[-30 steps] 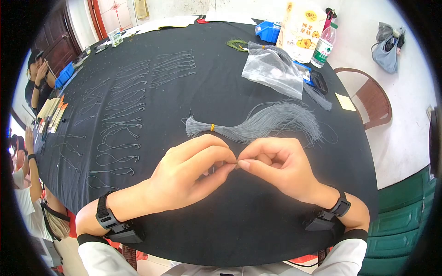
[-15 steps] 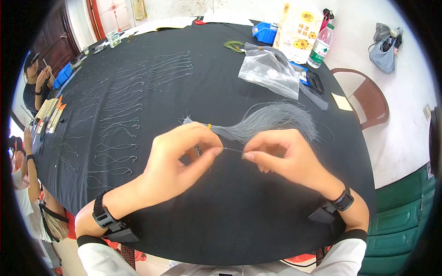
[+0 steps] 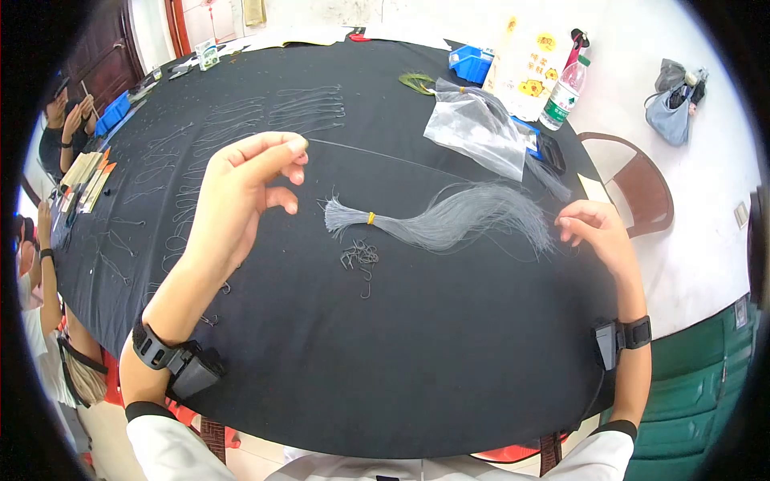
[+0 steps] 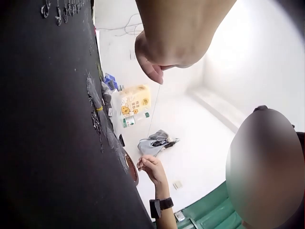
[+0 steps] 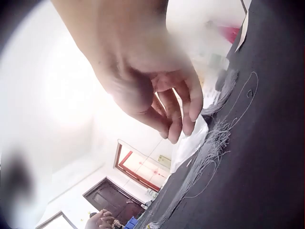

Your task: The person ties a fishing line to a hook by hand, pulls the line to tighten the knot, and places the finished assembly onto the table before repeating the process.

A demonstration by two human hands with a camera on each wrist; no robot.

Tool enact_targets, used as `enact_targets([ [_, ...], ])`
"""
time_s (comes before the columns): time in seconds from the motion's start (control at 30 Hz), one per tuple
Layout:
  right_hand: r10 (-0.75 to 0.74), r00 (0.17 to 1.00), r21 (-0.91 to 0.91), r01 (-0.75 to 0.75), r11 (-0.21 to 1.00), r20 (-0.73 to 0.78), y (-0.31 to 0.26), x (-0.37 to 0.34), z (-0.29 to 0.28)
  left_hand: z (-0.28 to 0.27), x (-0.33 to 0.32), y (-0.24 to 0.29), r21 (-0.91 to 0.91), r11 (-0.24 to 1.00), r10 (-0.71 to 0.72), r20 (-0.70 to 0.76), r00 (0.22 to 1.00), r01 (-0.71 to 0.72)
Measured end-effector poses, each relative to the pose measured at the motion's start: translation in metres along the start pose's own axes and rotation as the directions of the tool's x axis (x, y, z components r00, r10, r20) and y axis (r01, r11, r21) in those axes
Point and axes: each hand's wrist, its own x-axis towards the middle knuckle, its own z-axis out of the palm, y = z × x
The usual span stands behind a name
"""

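Observation:
A thin grey line (image 3: 385, 152) runs taut from my left hand (image 3: 249, 180), which pinches its end between thumb and forefinger, toward my right hand (image 3: 597, 228) at the far right. The right fingertips are drawn together on the line's other end. Between and below the hands lies a bundle of grey line (image 3: 473, 216) with a yellow tie (image 3: 371, 218). Just below the tie sits a small pile of dark hooks (image 3: 359, 255). In the left wrist view the line drops from the left hand (image 4: 164, 47); the right wrist view shows the right hand (image 5: 157, 95) with curled fingers.
Rows of looped lines (image 3: 309, 104) lie on the black table (image 3: 385, 361) at the left. A plastic bag (image 3: 473, 132), a blue bin (image 3: 471, 64), a tissue pack (image 3: 529, 72) and a bottle (image 3: 565, 94) stand at the back right. Another person (image 3: 68, 128) sits at the left.
My hands have parted widely, the left moving up and left, the right moving right, with the line stretched between them. The hook pile has come into full view.

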Motion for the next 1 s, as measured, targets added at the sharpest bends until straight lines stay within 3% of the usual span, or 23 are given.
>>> enact_targets([
  [0.13,0.120,0.992,-0.018,-0.121,0.992,-0.048,0.004,-0.001,-0.002,-0.010,0.007,0.003,-0.041,0.998,-0.050,-0.064,0.997,0.047],
  [0.27,0.049,0.992,-0.130,-0.064,0.990,-0.116,-0.024,-0.006,0.027,0.004,-0.004,0.010,-0.099,0.973,-0.215,-0.058,0.975,0.209],
  [0.33,-0.246,0.965,-0.274,0.214,0.938,-0.087,-0.059,-0.017,0.067,0.019,-0.019,0.010,-0.152,0.949,-0.260,0.121,0.958,0.277],
  [0.37,-0.455,0.891,-0.409,0.415,0.813,-0.001,-0.075,-0.020,0.083,0.026,-0.026,0.011,-0.145,0.931,-0.302,0.208,0.930,0.335],
  [0.4,-0.587,0.807,-0.428,0.556,0.713,0.070,-0.087,-0.021,0.098,0.033,-0.033,0.013,-0.134,0.911,-0.338,0.295,0.894,0.389],
  [0.47,-0.738,0.664,-0.442,0.700,0.561,0.116,-0.107,-0.022,0.122,0.043,-0.048,0.015,-0.134,0.893,-0.366,0.335,0.868,0.429],
  [0.53,-0.823,0.558,-0.490,0.751,0.443,0.111,-0.118,-0.021,0.135,0.048,-0.055,0.016,-0.156,0.873,-0.383,0.369,0.847,0.463],
  [0.63,-0.891,0.451,-0.525,0.770,0.362,0.048,-0.121,-0.014,0.146,0.048,-0.059,0.014,-0.212,0.849,-0.381,0.388,0.839,0.484],
  [1.0,-0.934,0.356,-0.665,0.706,0.245,0.034,-0.115,-0.017,0.151,0.046,-0.061,0.009,-0.262,0.815,-0.392,0.406,0.825,0.516],
])
